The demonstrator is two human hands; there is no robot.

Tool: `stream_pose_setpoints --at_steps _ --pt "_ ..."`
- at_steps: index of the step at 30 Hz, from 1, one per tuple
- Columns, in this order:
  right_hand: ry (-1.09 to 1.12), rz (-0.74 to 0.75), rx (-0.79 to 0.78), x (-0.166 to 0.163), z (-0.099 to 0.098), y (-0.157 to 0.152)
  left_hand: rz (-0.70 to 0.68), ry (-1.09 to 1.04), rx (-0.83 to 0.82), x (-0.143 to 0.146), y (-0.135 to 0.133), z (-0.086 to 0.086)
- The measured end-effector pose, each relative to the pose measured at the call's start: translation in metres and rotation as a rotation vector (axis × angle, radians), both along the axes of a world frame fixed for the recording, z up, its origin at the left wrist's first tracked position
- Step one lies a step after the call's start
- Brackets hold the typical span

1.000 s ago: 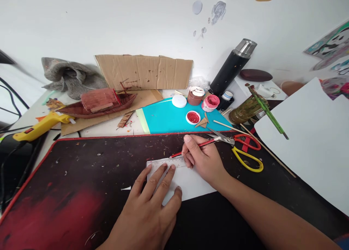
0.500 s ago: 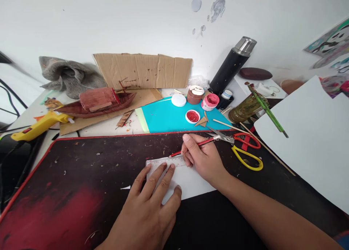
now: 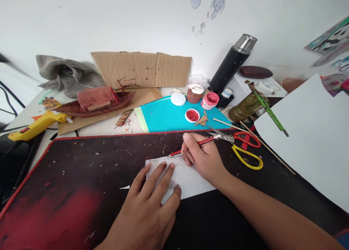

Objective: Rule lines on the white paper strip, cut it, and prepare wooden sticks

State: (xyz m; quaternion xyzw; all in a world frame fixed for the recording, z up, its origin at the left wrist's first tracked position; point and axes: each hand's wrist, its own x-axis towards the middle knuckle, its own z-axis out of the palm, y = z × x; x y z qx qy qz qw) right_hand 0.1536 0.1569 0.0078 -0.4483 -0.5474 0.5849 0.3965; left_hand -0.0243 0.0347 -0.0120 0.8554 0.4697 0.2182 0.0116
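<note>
Almost nothing moves between the earlier pictures and this one; only the view tilts a little, so the desk things sit slightly higher in the frame. The left hand (image 3: 152, 206), at lower centre, stays flat with its fingers spread, pressing the clear ruler (image 3: 177, 160) and the white paper (image 3: 191, 182) beneath it onto the mat. Just to its right, the right hand (image 3: 203, 157) keeps its pinch on a red pencil (image 3: 207, 141). The tip rests at the ruler's upper edge and has barely shifted, so the work looks mid-stroke or paused.

The surface is a dark mat (image 3: 81, 162) with a red edge, flecked with scraps. At far left lies a yellow glue gun (image 3: 35, 124). Above it sits a grey cloth (image 3: 62, 73), then a red-brown model boat (image 3: 95, 101) in front of a cardboard sheet (image 3: 141, 68) that leans on the white wall (image 3: 109, 21). At upper centre, a teal sheet (image 3: 163, 115) carries red paint pots (image 3: 192, 115). To the right stand a black flask (image 3: 231, 63) and a jar of brushes (image 3: 247, 110). Scissors (image 3: 242, 148) with red and yellow handles lie near the right hand, and a large white sheet (image 3: 313, 133) fills the right edge.
</note>
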Motion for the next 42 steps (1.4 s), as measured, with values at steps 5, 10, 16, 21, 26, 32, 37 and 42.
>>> stream_pose_setpoints --at_steps 5,10,16,21,26,32,37,42 --pt "-0.016 0.006 0.008 0.0013 -0.0021 0.0002 0.007 0.0 0.002 0.0007 -0.0011 -0.0002" --pt "-0.024 0.01 0.014 0.0018 -0.003 -0.0001 0.004 -0.004 -0.001 0.0013 -0.001 0.0" --pt "-0.027 0.016 0.02 0.0018 -0.0038 0.0005 0.008 -0.003 -0.007 0.0006 0.0002 -0.0013" --pt "-0.005 0.006 0.033 0.0011 -0.0037 0.0007 0.003 0.005 -0.007 0.0012 -0.0003 -0.002" --pt "0.001 -0.002 0.025 0.0001 -0.0022 0.001 0.003 0.004 -0.014 0.0005 -0.0008 -0.0019" --pt "-0.011 0.01 0.025 0.001 -0.0043 0.0006 0.002 0.001 -0.01 -0.0008 -0.0008 -0.0005" --pt "-0.01 0.021 0.024 0.0014 -0.0048 0.0001 0.003 -0.003 -0.004 0.0003 -0.0002 -0.0005" --pt "-0.024 0.022 0.031 0.0013 -0.0039 0.0001 0.005 -0.004 -0.004 0.001 -0.0003 -0.0006"
